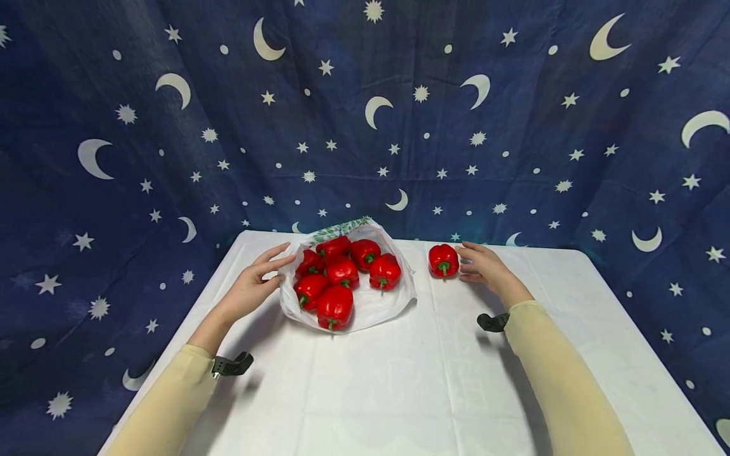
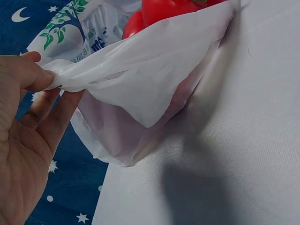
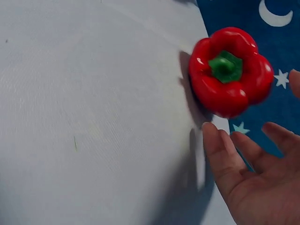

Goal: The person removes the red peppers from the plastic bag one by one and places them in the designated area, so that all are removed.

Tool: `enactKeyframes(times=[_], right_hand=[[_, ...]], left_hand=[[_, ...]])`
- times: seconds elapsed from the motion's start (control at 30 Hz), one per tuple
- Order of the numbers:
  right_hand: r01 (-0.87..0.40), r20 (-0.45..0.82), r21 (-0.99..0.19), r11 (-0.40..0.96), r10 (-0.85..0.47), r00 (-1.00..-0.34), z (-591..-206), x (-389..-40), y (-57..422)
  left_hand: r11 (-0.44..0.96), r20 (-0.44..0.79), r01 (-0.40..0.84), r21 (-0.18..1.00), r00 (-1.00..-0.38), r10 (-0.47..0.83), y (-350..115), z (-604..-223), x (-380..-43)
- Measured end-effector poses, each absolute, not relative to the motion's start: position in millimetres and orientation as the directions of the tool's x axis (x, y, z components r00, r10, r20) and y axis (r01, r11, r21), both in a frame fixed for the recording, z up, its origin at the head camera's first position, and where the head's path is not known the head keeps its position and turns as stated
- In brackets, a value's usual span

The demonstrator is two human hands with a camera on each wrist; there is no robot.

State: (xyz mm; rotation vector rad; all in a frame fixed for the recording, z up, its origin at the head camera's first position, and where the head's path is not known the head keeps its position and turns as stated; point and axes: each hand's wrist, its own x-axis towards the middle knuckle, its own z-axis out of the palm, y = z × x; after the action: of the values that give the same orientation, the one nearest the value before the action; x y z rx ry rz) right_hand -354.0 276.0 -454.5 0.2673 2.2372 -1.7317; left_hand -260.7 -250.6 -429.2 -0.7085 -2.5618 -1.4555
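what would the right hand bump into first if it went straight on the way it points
Most likely the lone red pepper, just ahead of the right hand; the exact gap is hard to judge.

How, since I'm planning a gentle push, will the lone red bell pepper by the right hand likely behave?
The lone red bell pepper would probably rock or roll unevenly, given its rounded, lobed sides. Its glossy skin suggests it may be slippery. Looking plump and unwrinkled, it would likely keep its shape.
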Motion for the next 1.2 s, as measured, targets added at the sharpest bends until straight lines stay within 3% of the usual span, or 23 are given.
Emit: enactKeyframes(times=[0.27,0.6,1.2], right_hand=[[0.262,-0.277,-0.94,0.218,-0.044,-0.96,-443,-341,287],[0.088,-0.082,-0.966,0.245,0.036,-0.996,-420,-323,277],[0.006,-0.014,-0.993,0.121,-0.062,-0.998,-397,-296,236]], left_hand=[[0.42,0.322,0.453,0.786,-0.881,0.346,-252,-432,-262],[0.423,0.312,0.441,0.791,-0.887,0.341,-251,-431,-262],[0.423,0.297,0.428,0.799,-0.892,0.341,-249,-427,-261]])
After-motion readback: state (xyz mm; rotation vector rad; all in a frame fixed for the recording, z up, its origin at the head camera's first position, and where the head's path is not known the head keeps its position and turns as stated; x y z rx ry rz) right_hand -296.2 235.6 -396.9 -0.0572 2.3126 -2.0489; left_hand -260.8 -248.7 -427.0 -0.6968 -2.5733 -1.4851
